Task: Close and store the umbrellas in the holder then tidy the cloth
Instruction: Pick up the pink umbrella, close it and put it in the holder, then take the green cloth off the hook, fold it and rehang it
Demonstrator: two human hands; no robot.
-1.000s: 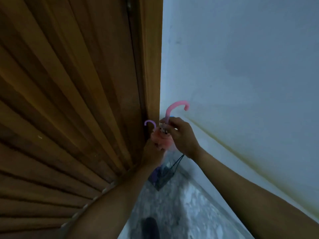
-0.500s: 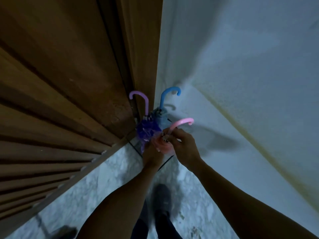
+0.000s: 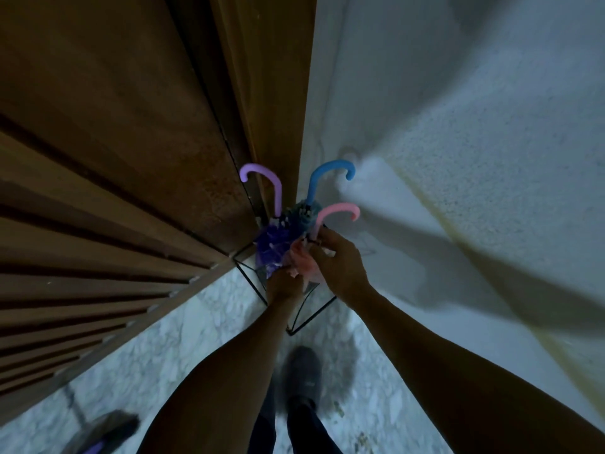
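both hands point(image 3: 340, 263) grip pink umbrella point(image 3: 302, 262), hook-handled, in wire holder point(image 3: 314, 314).

Left hand point(image 3: 284, 283) fingers hidden behind pink umbrella point(image 3: 302, 260) folds (grip unclear), holder point(image 3: 307, 317) mostly covered

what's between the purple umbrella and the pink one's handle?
Head view: the blue umbrella stands between the purple umbrella and the pink handle.

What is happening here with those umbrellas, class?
A person is putting a closed pink umbrella into a black wire holder on the floor by a wooden door. The right hand grips it below the handle; the left hand holds its folded fabric. A purple umbrella and a blue umbrella already stand in the holder.
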